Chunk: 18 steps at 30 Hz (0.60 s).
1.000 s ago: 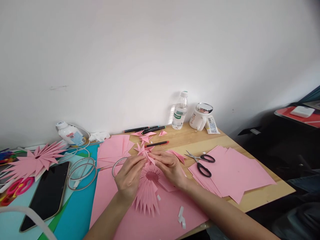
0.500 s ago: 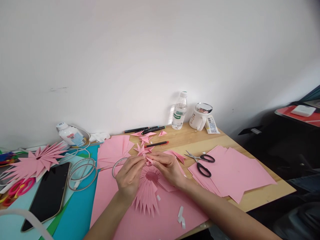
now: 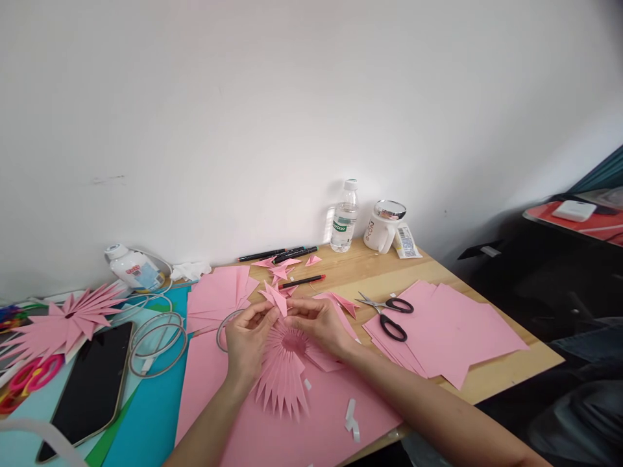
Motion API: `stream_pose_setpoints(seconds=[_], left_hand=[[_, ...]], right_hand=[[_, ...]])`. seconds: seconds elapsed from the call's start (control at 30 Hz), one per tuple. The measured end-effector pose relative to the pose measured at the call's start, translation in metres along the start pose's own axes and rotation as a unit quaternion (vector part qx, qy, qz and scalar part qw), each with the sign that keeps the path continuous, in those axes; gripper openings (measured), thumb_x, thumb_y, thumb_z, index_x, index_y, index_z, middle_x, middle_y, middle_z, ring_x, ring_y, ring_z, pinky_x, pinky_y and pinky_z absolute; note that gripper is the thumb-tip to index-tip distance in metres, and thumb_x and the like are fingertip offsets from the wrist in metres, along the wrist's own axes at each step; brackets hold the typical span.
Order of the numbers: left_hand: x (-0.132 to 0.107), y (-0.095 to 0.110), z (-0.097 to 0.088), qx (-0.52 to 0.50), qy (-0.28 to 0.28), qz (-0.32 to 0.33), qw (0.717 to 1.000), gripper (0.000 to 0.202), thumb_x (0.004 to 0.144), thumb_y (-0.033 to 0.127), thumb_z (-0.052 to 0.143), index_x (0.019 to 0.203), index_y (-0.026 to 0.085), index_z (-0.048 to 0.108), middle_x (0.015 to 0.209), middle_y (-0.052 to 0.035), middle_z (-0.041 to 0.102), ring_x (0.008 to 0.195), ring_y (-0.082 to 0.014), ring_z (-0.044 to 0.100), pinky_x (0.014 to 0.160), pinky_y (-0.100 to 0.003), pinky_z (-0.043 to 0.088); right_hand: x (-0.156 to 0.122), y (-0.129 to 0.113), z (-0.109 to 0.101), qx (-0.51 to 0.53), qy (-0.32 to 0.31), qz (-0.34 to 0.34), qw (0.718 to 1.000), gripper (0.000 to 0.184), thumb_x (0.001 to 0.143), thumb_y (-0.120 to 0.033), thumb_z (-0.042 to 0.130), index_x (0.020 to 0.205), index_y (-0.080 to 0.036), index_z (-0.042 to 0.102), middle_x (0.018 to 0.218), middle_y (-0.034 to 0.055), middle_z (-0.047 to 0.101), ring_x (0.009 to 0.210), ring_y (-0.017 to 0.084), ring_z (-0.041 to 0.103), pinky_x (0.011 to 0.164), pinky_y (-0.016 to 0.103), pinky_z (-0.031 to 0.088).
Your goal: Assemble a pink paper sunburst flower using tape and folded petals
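Note:
My left hand and my right hand meet over a pink folded-paper fan flower that lies on a large pink sheet. Both hands pinch a small pointed pink paper petal at the upper rim of the flower, fingers closed on it. A metal ring peeks out just left of my left hand. Small white tape strips lie on the sheet to the right of the flower.
Black-handled scissors lie on a stack of pink paper to the right. Pens, a water bottle and a white mug stand by the wall. At left are a finished pink flower, a phone, wire rings and a glue bottle.
Both hands have lifted slightly and drawn closer together on the small petal. The view has shifted a little, moving the table's objects leftward in the frame.

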<state>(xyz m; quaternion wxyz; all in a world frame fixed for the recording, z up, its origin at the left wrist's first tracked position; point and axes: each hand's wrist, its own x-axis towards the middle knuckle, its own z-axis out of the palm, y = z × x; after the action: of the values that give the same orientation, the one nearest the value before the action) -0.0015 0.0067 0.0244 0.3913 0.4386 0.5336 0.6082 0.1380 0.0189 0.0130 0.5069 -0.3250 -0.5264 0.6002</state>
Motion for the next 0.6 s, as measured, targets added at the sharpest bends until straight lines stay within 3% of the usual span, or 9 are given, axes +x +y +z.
stream_pose_setpoints(seconds=[0.13,0.3,0.4,0.5,0.6], left_hand=[[-0.002,0.001,0.003,-0.034,-0.018,-0.023,0.999,0.013,0.059,0.023,0.075,0.067,0.015,0.069,0.060,-0.0005,0.065,0.054,-0.0131,0.059,0.056,-0.024,0.051],[-0.001,0.005,0.002,-0.008,-0.065,-0.012,0.998,0.013,0.065,0.024,0.072,0.073,0.016,0.066,0.069,-0.0014,0.065,0.066,-0.0144,0.062,0.061,-0.023,0.051],[0.001,0.004,0.000,-0.017,-0.069,0.006,0.997,0.021,0.067,0.026,0.072,0.084,0.016,0.064,0.077,-0.0025,0.065,0.072,-0.0145,0.061,0.063,-0.023,0.050],[0.004,0.003,-0.001,-0.049,-0.063,0.002,0.997,0.027,0.070,0.028,0.070,0.094,0.017,0.062,0.076,-0.0015,0.064,0.066,-0.0119,0.059,0.057,-0.021,0.047],[0.005,0.005,0.000,-0.080,-0.054,-0.016,0.995,0.028,0.070,0.028,0.071,0.093,0.016,0.062,0.067,0.0018,0.061,0.056,-0.0092,0.054,0.052,-0.020,0.044]], right_hand=[[-0.001,-0.001,-0.001,-0.039,0.014,0.014,0.999,0.032,0.071,-0.039,0.071,0.097,-0.020,0.073,0.080,0.0031,0.070,0.071,0.016,0.062,0.068,0.031,0.050],[-0.001,-0.009,-0.003,-0.049,-0.024,-0.002,0.998,0.030,0.077,-0.041,0.064,0.098,-0.023,0.073,0.093,0.0037,0.071,0.088,0.020,0.064,0.082,0.035,0.049],[0.000,-0.012,-0.006,-0.089,-0.016,0.005,0.996,0.025,0.076,-0.039,0.065,0.094,-0.023,0.074,0.090,0.0025,0.072,0.086,0.020,0.064,0.076,0.033,0.051],[0.000,-0.011,-0.009,-0.119,-0.011,0.003,0.993,0.022,0.077,-0.036,0.064,0.091,-0.023,0.074,0.088,0.0024,0.072,0.081,0.019,0.065,0.071,0.031,0.052],[0.000,-0.008,-0.008,-0.095,-0.005,-0.013,0.995,0.029,0.076,-0.036,0.066,0.101,-0.022,0.071,0.096,0.0038,0.071,0.086,0.019,0.065,0.077,0.033,0.052]])
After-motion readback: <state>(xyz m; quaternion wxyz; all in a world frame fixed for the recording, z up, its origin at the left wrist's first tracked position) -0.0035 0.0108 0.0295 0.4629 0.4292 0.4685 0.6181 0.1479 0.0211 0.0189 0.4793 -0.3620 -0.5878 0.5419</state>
